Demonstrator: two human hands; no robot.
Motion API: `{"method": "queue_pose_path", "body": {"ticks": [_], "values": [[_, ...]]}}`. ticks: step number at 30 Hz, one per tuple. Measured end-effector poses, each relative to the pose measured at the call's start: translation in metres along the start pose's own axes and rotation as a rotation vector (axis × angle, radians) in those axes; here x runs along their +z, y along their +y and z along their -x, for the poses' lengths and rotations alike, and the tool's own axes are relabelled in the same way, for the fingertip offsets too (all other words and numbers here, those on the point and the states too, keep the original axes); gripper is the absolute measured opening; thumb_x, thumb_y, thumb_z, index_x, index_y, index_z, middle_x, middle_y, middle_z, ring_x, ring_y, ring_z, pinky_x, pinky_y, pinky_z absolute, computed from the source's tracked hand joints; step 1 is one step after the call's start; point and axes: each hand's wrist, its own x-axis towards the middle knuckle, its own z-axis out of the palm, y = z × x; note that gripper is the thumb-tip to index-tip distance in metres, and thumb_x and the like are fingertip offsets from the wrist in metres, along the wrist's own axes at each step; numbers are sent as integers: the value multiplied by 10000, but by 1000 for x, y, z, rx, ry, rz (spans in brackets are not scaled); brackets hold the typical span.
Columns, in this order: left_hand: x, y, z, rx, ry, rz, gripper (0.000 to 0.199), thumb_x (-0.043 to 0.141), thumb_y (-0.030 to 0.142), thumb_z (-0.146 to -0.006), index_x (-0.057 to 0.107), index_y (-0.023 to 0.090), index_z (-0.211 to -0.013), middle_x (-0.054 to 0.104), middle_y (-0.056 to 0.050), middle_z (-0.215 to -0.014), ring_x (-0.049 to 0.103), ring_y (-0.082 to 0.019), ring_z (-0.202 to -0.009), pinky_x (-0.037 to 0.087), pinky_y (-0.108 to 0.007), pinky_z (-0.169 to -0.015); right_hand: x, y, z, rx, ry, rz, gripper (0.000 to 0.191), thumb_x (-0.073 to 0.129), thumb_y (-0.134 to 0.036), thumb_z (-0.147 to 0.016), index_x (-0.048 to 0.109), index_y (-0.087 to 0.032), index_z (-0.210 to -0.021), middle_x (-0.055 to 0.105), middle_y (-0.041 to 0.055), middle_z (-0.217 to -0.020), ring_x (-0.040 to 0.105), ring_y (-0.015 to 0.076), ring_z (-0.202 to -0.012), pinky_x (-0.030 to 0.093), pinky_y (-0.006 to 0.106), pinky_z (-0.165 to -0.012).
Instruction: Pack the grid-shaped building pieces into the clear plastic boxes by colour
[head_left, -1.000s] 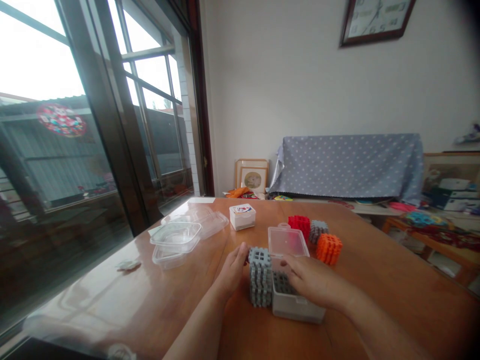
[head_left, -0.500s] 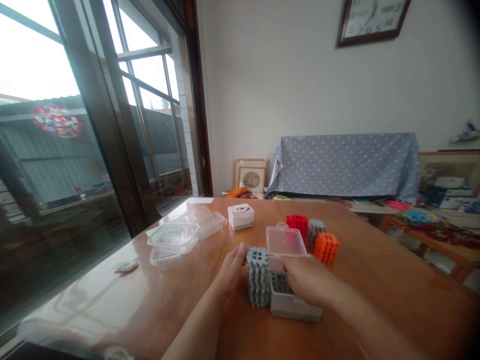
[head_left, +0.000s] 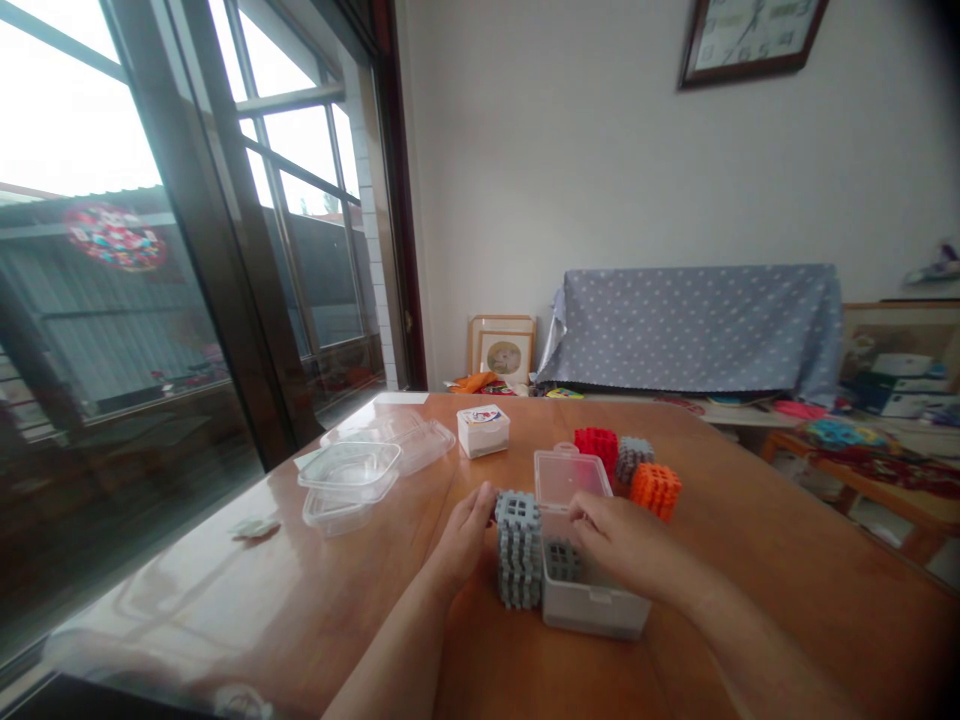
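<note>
A tall stack of grey interlocking plastic tiles [head_left: 519,550] stands upright on the table, against the left side of an open clear plastic box [head_left: 596,612]. My left hand [head_left: 471,525] is closed against the stack's left side; some of its fingertips are hidden behind the stack. Above the box, my right hand [head_left: 611,530] has its fingers curled together. What they hold, if anything, I cannot make out. Inside the box a grey tile [head_left: 562,560] shows through the opening. The hinged lid [head_left: 571,480] is tilted back on the far side.
Behind the box stand red tiles [head_left: 596,453], a smaller grey stack [head_left: 635,458] and orange tiles [head_left: 656,490]. A white lidded box [head_left: 484,433] sits farther back. Clear plastic containers [head_left: 351,470] and a pale flat piece [head_left: 255,528] lie at left, near the window.
My right hand has risen slightly out of the box, uncovering more of its inside. My left hand stays at the grey stack. The view has shifted a little.
</note>
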Motion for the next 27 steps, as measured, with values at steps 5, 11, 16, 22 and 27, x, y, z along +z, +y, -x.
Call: {"method": "queue_pose_path", "body": {"ticks": [5,11,16,22,27], "values": [[-2,-1,0,11,20,30,599,388,645,-965,693,132,-1023,707,-96,-995,614,-236,-934,448,-341,-847,-1,17,3,21,247,-329,263,442,-425,-954,619,-241,-891,676,-17,-747,623,176,-698,396,263,-612],[-4,12,5,17,200,83,596,407,637,-958,672,129,-1120,715,-125,-1002,644,-253,-958,450,-366,-844,9,69,14,116,451,-454,317,483,-507,-927,635,-233,-877,644,-8,-715,615,193,-721,453,289,-694],[-2,43,10,83,190,54,418,556,518,-933,635,173,-1155,686,-107,-1127,618,-254,-1100,441,-360,-926,26,109,17,254,599,-506,341,474,-525,-914,632,-227,-859,602,-9,-643,589,195,-656,442,297,-649],[-16,97,13,133,-157,-336,409,694,373,-853,611,236,-1230,628,-82,-1295,546,-271,-1230,393,-414,-1059,28,119,18,290,601,-463,362,461,-535,-900,654,-231,-872,648,5,-676,615,214,-672,439,310,-646],[-26,128,12,156,-323,-696,552,755,323,-765,598,285,-1293,609,-65,-1325,549,-288,-1229,414,-420,-1054,33,126,12,293,578,-436,379,453,-557,-892,657,-237,-888,671,9,-690,627,217,-662,434,308,-633]]}}
